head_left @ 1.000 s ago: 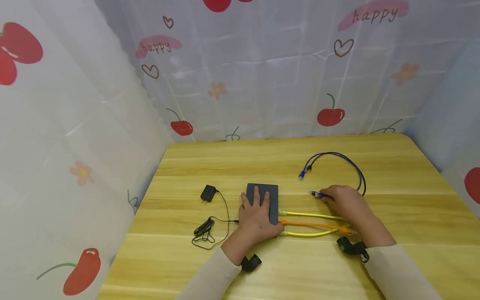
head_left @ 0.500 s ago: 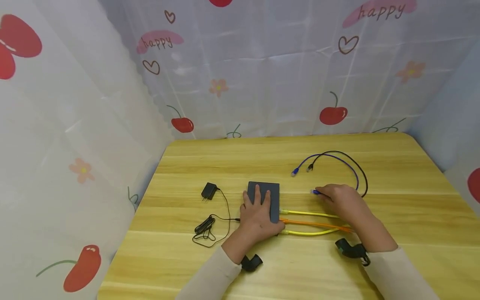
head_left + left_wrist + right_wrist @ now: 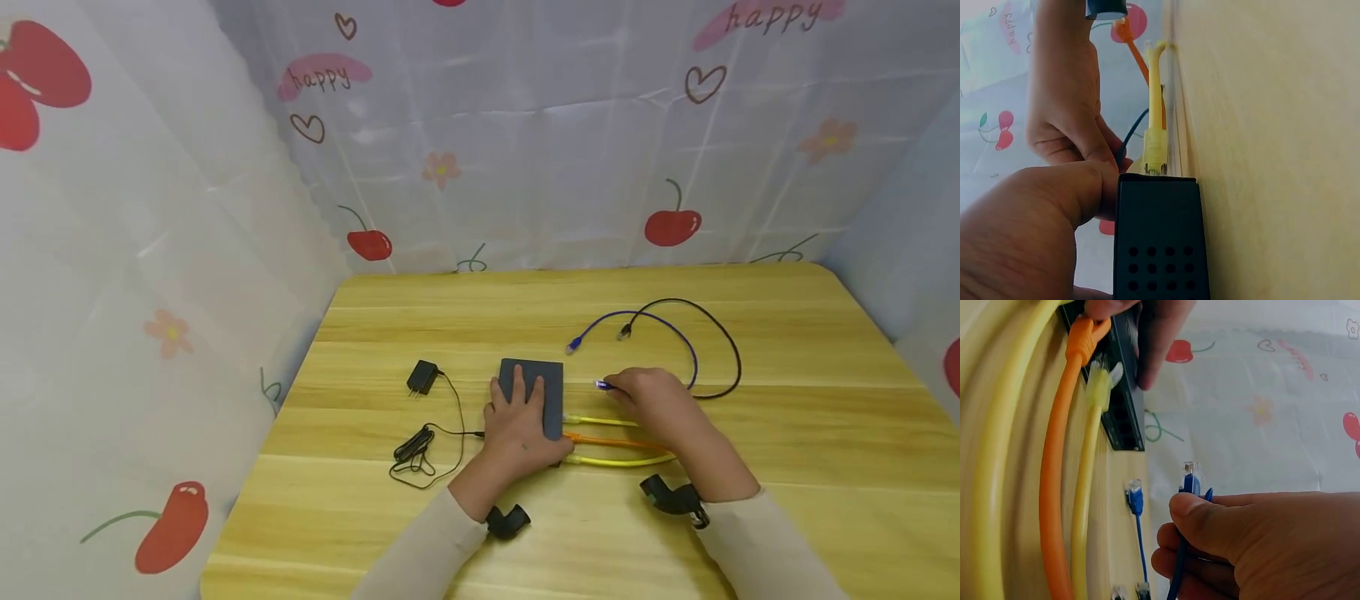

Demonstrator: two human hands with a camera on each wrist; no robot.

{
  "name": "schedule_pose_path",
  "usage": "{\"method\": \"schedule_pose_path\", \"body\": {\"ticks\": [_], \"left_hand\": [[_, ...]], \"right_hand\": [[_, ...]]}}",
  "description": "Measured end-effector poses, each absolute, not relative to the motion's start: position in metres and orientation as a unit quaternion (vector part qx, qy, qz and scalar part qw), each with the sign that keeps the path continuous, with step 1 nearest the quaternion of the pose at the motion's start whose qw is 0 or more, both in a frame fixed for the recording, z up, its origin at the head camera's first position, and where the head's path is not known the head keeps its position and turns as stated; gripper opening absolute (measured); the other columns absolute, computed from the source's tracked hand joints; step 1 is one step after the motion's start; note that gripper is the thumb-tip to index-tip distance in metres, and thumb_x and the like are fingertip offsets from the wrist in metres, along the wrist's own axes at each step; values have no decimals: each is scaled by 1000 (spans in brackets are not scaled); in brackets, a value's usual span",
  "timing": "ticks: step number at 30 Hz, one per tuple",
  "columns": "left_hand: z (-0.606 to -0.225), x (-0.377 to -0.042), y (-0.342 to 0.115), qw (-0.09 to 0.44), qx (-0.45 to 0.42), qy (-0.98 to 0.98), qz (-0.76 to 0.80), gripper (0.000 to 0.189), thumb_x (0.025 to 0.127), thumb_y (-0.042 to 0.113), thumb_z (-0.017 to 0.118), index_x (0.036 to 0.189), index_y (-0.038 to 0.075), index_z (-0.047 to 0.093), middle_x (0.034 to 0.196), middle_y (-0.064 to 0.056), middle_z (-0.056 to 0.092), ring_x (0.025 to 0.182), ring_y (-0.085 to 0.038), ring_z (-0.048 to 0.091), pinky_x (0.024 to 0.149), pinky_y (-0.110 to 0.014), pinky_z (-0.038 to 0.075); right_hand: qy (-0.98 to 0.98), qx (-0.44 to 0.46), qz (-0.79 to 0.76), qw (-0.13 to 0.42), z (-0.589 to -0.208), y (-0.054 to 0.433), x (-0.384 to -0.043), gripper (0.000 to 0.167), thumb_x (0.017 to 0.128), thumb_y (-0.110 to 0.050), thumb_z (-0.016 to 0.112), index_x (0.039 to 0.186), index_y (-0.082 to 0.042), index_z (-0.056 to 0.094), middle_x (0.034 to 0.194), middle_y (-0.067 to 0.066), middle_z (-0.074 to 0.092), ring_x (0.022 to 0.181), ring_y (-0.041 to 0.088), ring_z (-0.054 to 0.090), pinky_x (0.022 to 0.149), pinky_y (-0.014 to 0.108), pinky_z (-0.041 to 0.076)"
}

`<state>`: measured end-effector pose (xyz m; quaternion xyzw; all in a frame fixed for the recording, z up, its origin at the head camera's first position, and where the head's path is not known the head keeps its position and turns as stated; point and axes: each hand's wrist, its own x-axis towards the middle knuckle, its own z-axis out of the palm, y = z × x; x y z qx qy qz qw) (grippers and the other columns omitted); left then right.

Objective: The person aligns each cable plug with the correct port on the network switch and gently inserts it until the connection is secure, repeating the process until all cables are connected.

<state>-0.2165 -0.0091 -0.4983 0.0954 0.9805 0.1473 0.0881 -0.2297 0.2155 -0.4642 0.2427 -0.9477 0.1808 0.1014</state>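
Note:
My left hand (image 3: 521,429) rests with spread fingers on top of a dark network switch (image 3: 554,400), its thumb along the port side. Two yellow network cables (image 3: 618,462) and an orange network cable (image 3: 611,442) are plugged into that side. With thumb and fingers, my right hand (image 3: 660,408) pinches one end of a blue network cable (image 3: 1191,483), its clear plug facing the switch. In the right wrist view, unfilled ports (image 3: 1124,431) show beside the upper yellow plug. The blue cable's other end (image 3: 573,344) lies on the table behind.
A black network cable (image 3: 716,321) curves across the table at the right, crossing the blue one. Left of the switch lie a black power adapter (image 3: 422,377) and its bundled cord (image 3: 413,447), which runs to the switch. Patterned curtains (image 3: 562,167) stand behind the wooden table (image 3: 450,308).
The right hand has moved left toward the switch with the blue cable, drawing it away from the black one, which now lies loose. The left hand has stayed on the switch.

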Motion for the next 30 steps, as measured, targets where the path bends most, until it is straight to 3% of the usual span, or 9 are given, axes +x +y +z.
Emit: {"method": "schedule_pose_path", "body": {"ticks": [8, 17, 27, 30], "left_hand": [[-497, -216, -8, 79, 98, 978, 167, 106, 76, 68, 67, 160, 23, 24, 168, -12, 1, 149, -50, -1, 111, -63, 25], [-493, -219, -13, 61, 102, 974, 193, 108, 73, 64, 73, 160, 19, 27, 167, -14, 5, 149, -49, 5, 109, -64, 28], [-493, -219, -14, 61, 112, 972, 197, 106, 72, 64, 75, 158, 18, 33, 167, -11, 8, 148, -51, 7, 108, -65, 29], [-494, -219, -14, 66, 111, 972, 198, 106, 72, 64, 75, 158, 18, 33, 167, -12, 9, 148, -51, 8, 109, -65, 29]], "right_hand": [[-949, 244, 184, 79, -477, 199, -236, 15, 92, -13, 72, 103, -5, 78, 89, 5, 76, 81, 26, 72, 75, 44, 57], [-943, 277, 153, 100, -492, 183, -240, 4, 91, -11, 73, 88, -9, 74, 77, 0, 71, 70, 20, 69, 65, 39, 55], [-944, 268, 162, 102, -499, 175, -239, 7, 90, -7, 73, 96, -5, 76, 98, 8, 75, 89, 27, 72, 78, 42, 57], [-947, 261, 163, 92, -501, 173, -238, 5, 91, -7, 72, 94, -6, 75, 98, 7, 75, 89, 26, 72, 78, 42, 57]]}}
